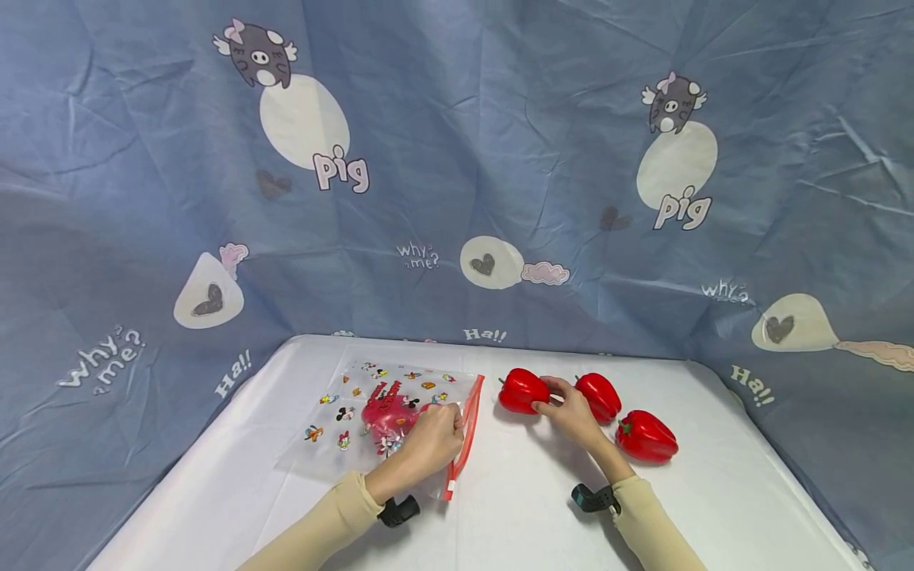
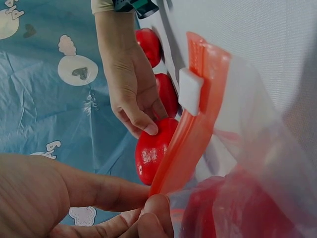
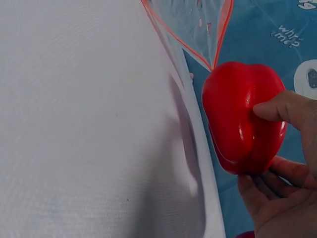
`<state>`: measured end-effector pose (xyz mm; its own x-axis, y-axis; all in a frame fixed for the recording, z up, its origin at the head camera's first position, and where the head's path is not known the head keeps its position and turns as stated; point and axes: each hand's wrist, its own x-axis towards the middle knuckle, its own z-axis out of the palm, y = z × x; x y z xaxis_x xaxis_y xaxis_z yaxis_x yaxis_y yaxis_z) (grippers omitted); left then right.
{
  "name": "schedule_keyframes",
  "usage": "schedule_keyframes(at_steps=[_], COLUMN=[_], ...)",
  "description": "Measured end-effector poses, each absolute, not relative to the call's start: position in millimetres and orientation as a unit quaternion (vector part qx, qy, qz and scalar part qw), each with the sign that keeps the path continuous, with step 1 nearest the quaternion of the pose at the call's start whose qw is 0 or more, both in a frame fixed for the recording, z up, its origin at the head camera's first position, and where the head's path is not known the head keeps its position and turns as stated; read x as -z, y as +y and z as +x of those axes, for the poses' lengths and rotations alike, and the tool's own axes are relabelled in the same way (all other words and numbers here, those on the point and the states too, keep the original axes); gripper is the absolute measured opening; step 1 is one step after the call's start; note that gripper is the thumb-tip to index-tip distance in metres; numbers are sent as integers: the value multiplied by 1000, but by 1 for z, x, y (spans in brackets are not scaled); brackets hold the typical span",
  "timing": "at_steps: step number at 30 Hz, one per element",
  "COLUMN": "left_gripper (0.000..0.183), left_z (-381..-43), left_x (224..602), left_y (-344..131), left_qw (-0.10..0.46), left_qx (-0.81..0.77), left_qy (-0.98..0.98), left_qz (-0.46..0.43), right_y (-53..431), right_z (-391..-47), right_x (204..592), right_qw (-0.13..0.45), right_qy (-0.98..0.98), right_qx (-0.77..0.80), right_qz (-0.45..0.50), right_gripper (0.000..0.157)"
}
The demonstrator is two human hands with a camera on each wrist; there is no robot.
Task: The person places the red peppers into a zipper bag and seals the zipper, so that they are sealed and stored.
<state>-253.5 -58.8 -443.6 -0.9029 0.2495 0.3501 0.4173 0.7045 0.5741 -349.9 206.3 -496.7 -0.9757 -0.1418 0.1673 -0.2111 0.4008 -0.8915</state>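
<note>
My left hand [image 1: 432,438] pinches the orange-red zip edge [image 2: 185,144] of a clear printed zip bag [image 1: 336,460] lying on the table. A white slider [image 2: 190,91] sits on that edge. Inside the bag, seen through the plastic, is a red bell pepper [image 1: 385,416]. To the right of the bag, my right hand [image 1: 571,411] grips another red bell pepper [image 1: 524,391], thumb on one side and fingers on the other. In the right wrist view, the held pepper [image 3: 242,116] appears beside the bag's opening, whose edges stand apart.
Two more red bell peppers lie right of my right hand, one behind [image 1: 600,396] and one nearer [image 1: 646,436]. A white cloth covers the table [image 1: 514,523]. Behind it hangs a blue printed curtain [image 1: 428,119].
</note>
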Motion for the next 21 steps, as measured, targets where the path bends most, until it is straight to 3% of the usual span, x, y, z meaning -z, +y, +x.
schedule_keyframes(at_steps=[9, 21], left_gripper=[19, 19], left_z=[-253, -254], left_x=[443, 443], left_y=[-60, -60], left_qw=[122, 125], left_qx=[341, 343], left_qy=[-914, -912], left_qz=[-184, -186], right_y=[205, 191], right_z=[-348, -317], right_x=[493, 454], right_qw=[30, 0], right_qy=[-831, -837], right_qx=[-543, -527], right_qz=[117, 147], right_gripper=[55, 53])
